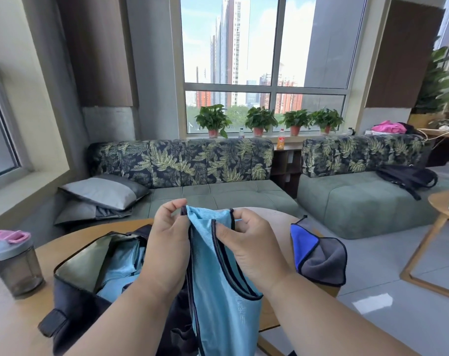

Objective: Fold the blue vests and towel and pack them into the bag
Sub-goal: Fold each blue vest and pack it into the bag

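Now both hands, left and right, pinch a vest by its top edge. Fingers curl on fabric. A towel lies right of the open bag.

Light blue vest with dark trim, hanging upright above the table; a second blue vest inside the open dark bag; blue-and-grey towel folded at right.

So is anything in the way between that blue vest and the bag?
Nothing visible. Both hands hold the blue vest up right beside the open bag, whose mouth gapes with blue fabric already inside.
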### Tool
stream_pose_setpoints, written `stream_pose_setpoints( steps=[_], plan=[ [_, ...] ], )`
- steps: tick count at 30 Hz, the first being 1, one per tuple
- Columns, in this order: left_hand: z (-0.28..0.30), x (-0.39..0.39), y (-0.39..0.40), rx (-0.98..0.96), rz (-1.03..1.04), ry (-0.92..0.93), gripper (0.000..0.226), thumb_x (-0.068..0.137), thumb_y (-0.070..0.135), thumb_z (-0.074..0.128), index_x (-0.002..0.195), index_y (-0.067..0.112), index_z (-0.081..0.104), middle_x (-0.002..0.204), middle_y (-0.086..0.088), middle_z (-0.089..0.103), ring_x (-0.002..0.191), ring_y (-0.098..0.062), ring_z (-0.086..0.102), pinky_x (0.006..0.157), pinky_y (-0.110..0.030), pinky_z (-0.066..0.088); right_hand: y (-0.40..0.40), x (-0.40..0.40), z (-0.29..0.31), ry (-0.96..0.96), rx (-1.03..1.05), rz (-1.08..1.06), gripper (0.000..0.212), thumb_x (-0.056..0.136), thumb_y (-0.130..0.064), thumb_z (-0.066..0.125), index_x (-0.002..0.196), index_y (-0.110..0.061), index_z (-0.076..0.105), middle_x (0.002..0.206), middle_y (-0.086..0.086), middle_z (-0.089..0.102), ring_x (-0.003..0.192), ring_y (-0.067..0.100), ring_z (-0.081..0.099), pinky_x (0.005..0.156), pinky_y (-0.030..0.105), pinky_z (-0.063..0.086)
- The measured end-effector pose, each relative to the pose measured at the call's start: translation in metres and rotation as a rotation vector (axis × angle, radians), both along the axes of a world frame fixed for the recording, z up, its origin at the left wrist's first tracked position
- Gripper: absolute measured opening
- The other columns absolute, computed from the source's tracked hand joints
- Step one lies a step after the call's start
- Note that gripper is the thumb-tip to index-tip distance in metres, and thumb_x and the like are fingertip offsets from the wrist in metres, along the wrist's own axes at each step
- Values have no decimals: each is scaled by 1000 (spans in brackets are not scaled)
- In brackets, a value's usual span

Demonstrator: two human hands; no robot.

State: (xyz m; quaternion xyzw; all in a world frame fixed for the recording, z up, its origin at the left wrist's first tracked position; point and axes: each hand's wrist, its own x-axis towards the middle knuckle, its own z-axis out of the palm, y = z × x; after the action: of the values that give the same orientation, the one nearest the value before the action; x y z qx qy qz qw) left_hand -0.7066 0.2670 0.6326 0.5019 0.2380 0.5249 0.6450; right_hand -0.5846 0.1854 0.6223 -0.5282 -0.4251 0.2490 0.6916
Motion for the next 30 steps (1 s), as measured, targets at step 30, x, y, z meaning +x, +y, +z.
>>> stream_pose_setpoints(
  steps=[30],
  plan=[
    [-22, -20, 20, 82, -221, 254, 63, 82, 21, 83, 136, 41, 57, 104, 10, 73, 92, -10, 68, 86, -29, 49, 15, 2, -9, -119, 56, -30, 42, 98, -41, 65, 89, 0, 67, 82, 29, 60, 77, 19, 49, 72, 41, 44]
  ],
)
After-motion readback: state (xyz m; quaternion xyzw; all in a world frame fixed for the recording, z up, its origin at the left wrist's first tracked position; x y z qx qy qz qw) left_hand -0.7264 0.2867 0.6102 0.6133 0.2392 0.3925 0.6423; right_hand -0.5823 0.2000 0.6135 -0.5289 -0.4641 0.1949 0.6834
